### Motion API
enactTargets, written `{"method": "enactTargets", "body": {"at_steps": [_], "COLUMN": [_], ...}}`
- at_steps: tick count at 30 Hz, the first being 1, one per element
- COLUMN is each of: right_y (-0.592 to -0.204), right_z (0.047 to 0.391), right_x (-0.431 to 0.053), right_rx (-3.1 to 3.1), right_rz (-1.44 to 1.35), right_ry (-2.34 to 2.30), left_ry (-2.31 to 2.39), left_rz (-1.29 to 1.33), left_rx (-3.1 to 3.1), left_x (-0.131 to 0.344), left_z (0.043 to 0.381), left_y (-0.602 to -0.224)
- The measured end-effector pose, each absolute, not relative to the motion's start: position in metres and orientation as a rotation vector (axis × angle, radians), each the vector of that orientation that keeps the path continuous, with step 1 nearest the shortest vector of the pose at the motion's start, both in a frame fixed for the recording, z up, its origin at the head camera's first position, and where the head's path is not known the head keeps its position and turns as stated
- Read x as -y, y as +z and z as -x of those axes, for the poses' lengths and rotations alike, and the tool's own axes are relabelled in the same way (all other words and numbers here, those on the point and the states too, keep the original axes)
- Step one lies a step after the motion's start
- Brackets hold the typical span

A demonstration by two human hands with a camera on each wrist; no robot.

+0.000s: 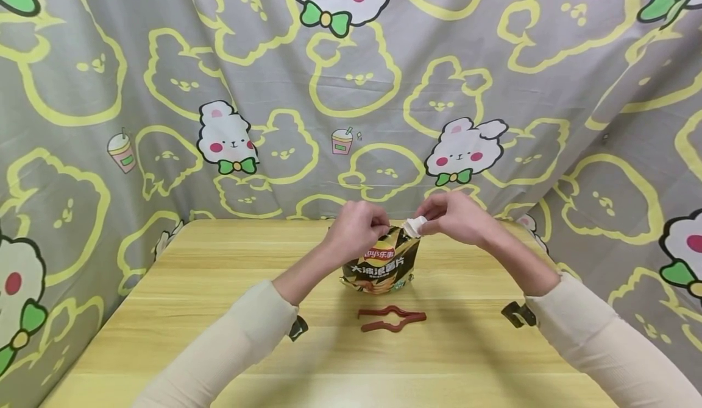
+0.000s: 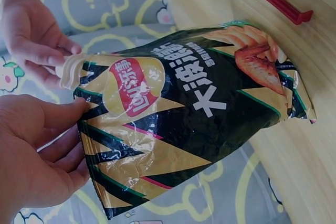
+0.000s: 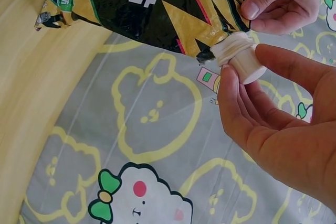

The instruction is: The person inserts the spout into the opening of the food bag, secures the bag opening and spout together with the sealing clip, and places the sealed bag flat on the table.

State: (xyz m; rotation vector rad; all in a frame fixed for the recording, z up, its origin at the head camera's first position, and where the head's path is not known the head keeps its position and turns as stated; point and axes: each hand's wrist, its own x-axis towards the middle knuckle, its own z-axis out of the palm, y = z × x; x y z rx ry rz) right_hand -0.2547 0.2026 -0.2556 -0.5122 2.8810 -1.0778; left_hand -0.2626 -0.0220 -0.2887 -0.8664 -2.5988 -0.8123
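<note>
A black and gold Lay's potato chip bag (image 1: 381, 271) stands upright on the table. My left hand (image 1: 356, 230) pinches the bag's top edge, thumb on the printed front in the left wrist view. On the other side, my right hand (image 1: 459, 218) holds a white ridged spout-like piece (image 3: 247, 65) between thumb and fingers. That piece sits at the bag's top corner, against the film; how far it reaches into the bag is hidden. In front of the bag lies a dark red hinged clip (image 1: 415, 317), its two arms spread apart, with a rounded bulge in each.
The light wood table (image 1: 181, 329) runs back to a grey curtain (image 1: 274, 85) with yellow outlines and white cartoon animals. The curtain also hangs at both sides. Dark straps (image 1: 518, 315) show at the sleeves.
</note>
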Motion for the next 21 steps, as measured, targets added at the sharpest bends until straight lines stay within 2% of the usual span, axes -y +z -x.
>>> {"method": "enactTargets", "body": {"at_steps": [21], "right_y": [-0.267], "right_z": [0.259], "right_x": [-0.210], "right_rx": [-2.825], "right_rz": [0.479], "right_ry": [-1.173], "left_ry": [-0.800], "left_rz": [0.888], "left_rx": [2.576], "left_x": [0.022], "left_z": [0.265], "left_y": [-0.289]}}
